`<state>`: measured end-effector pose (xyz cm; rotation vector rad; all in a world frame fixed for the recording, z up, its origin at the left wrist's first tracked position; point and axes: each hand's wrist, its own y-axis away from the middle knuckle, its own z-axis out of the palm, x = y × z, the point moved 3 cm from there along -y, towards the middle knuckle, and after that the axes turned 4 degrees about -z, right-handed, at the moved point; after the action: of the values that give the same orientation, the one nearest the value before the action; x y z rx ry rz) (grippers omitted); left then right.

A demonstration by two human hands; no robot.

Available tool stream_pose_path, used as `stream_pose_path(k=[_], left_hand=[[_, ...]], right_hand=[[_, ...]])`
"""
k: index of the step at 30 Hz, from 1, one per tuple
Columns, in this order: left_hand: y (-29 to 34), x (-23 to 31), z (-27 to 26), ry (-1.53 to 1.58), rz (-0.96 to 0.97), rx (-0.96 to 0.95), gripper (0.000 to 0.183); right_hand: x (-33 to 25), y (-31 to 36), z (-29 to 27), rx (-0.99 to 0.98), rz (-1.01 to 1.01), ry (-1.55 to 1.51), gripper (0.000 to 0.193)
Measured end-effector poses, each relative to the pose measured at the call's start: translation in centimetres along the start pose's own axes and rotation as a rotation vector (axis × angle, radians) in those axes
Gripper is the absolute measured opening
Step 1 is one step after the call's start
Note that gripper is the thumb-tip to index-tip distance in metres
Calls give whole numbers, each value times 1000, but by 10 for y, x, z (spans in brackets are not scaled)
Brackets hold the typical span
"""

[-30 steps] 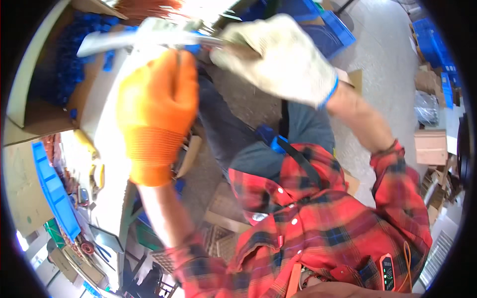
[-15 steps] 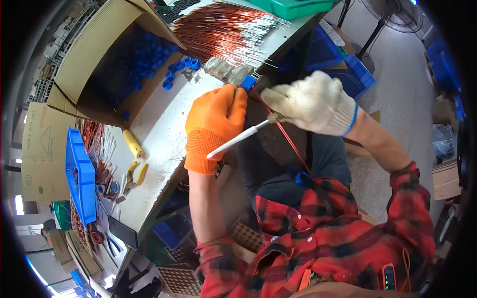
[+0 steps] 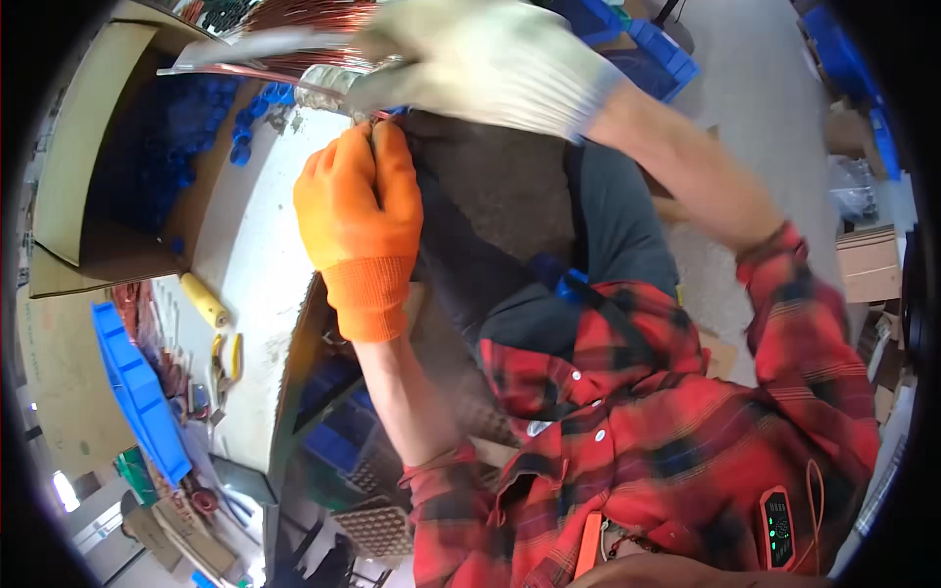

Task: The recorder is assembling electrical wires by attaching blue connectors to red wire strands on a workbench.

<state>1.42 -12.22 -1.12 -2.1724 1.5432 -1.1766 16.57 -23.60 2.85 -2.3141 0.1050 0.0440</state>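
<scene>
My right hand (image 3: 500,64), in the pale glove, has changed position: half a second ago it was over my lap, and it is now above the bench edge, ahead of my left hand (image 3: 358,211), much as it was a second ago. The white rod (image 3: 260,47) points left from it, and a reddish strand (image 3: 294,82), seen running toward my lap half a second ago, now lies leftward too. Right fingers: closed around the rod, by all appearances, though motion blur hides the exact grip; whether they also hold the strand, I cannot tell. Left fingers: orange-gloved, tips pinched on the small blue piece (image 3: 396,110), which only partly shows just beyond them, at the edge of the bench (image 3: 284,186), beside the greyish roll (image 3: 319,86). Finding: the repeated position suggests, in my judgement, a winding or pulling stroke in progress, with the left hand steadying the piece.
</scene>
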Motion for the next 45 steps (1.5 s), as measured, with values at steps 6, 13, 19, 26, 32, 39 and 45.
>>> stream_pose_path(k=[6,13,19,26,32,39,45], left_hand=[[0,21,9,-108,55,58,22],[-2,8,12,-93,200,191,19],[-8,-10,23,232,160,37,25],[-5,-12,16,206,130,-26,29],[-8,-6,22,179,134,-83,31],[-5,-13,21,202,53,-8,35],[-4,0,16,215,85,-59,31]], right_hand=[[-1,171,-62,-547,761,-535,26],[-26,109,-75,-385,292,27,28],[-31,95,-42,-288,507,-24,24],[-33,84,-49,-383,419,31,27],[-18,95,-58,-471,698,-232,25],[-58,149,-95,-600,1194,-824,21],[-77,281,-196,-902,1435,-588,26]])
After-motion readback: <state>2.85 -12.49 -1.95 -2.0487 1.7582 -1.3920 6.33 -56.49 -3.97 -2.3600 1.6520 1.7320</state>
